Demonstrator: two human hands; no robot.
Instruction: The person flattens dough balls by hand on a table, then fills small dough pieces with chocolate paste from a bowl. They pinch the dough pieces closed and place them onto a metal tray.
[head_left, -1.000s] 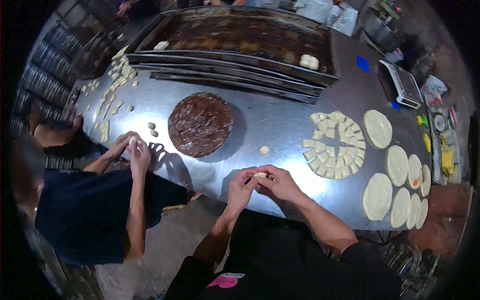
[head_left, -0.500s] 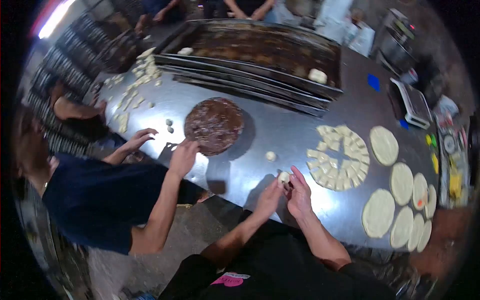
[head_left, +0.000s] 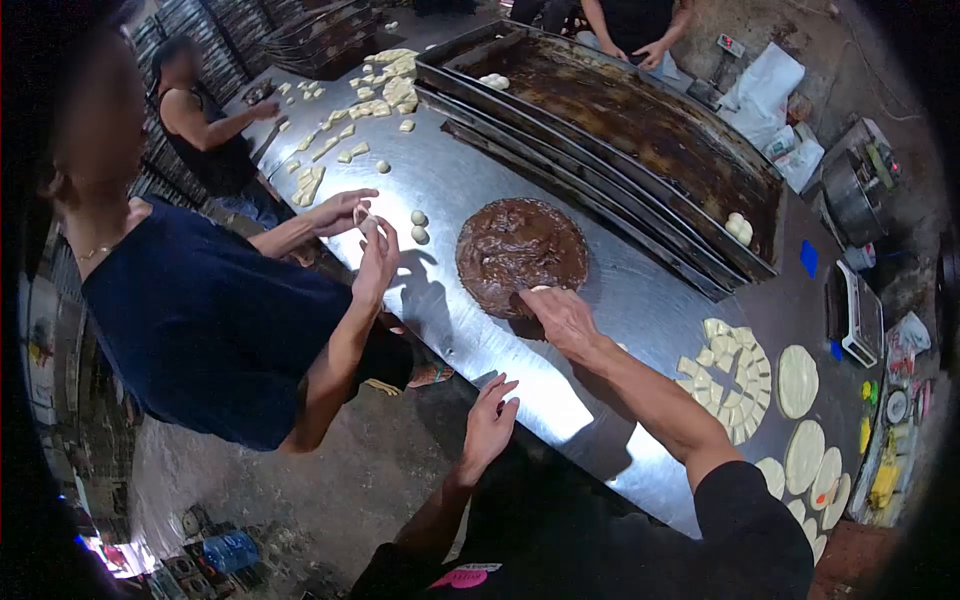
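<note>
**Inspector:** Right hand?

**Assistant:** The right hand [head_left: 562, 315] reaches across the steel table [head_left: 600, 300], fingertips on the near edge of the round brown filling slab [head_left: 520, 255]. Fingers lie close together and extended, palm down; it grips nothing that I can make out.

**Inspector:** Left hand?

**Assistant:** The left hand [head_left: 488, 425] hangs at the near table edge, fingers loosely spread, holding nothing.

**Inspector:** Where does the slab sit?

**Assistant:** Mid-table, just in front of the stacked dark baking trays [head_left: 620, 130]. Two small dough balls [head_left: 419, 226] lie just left of it.

**Inspector:** Other persons?

**Assistant:** A person in a dark blue shirt [head_left: 200, 320] stands on the left, both hands together over the table near those balls, pinching a small piece. Farther left, another person reaches toward scattered cut dough pieces [head_left: 370, 95].

**Inspector:** To the right?

**Assistant:** A ring of cut dough squares [head_left: 735, 380], then flat dough rounds [head_left: 800, 380], and a white scale [head_left: 855, 315] near the far edge.

**Inspector:** Any legible writing?

**Assistant:** A pink label [head_left: 462, 577] shows on the wearer's black garment; its lettering is too small to read.
</note>
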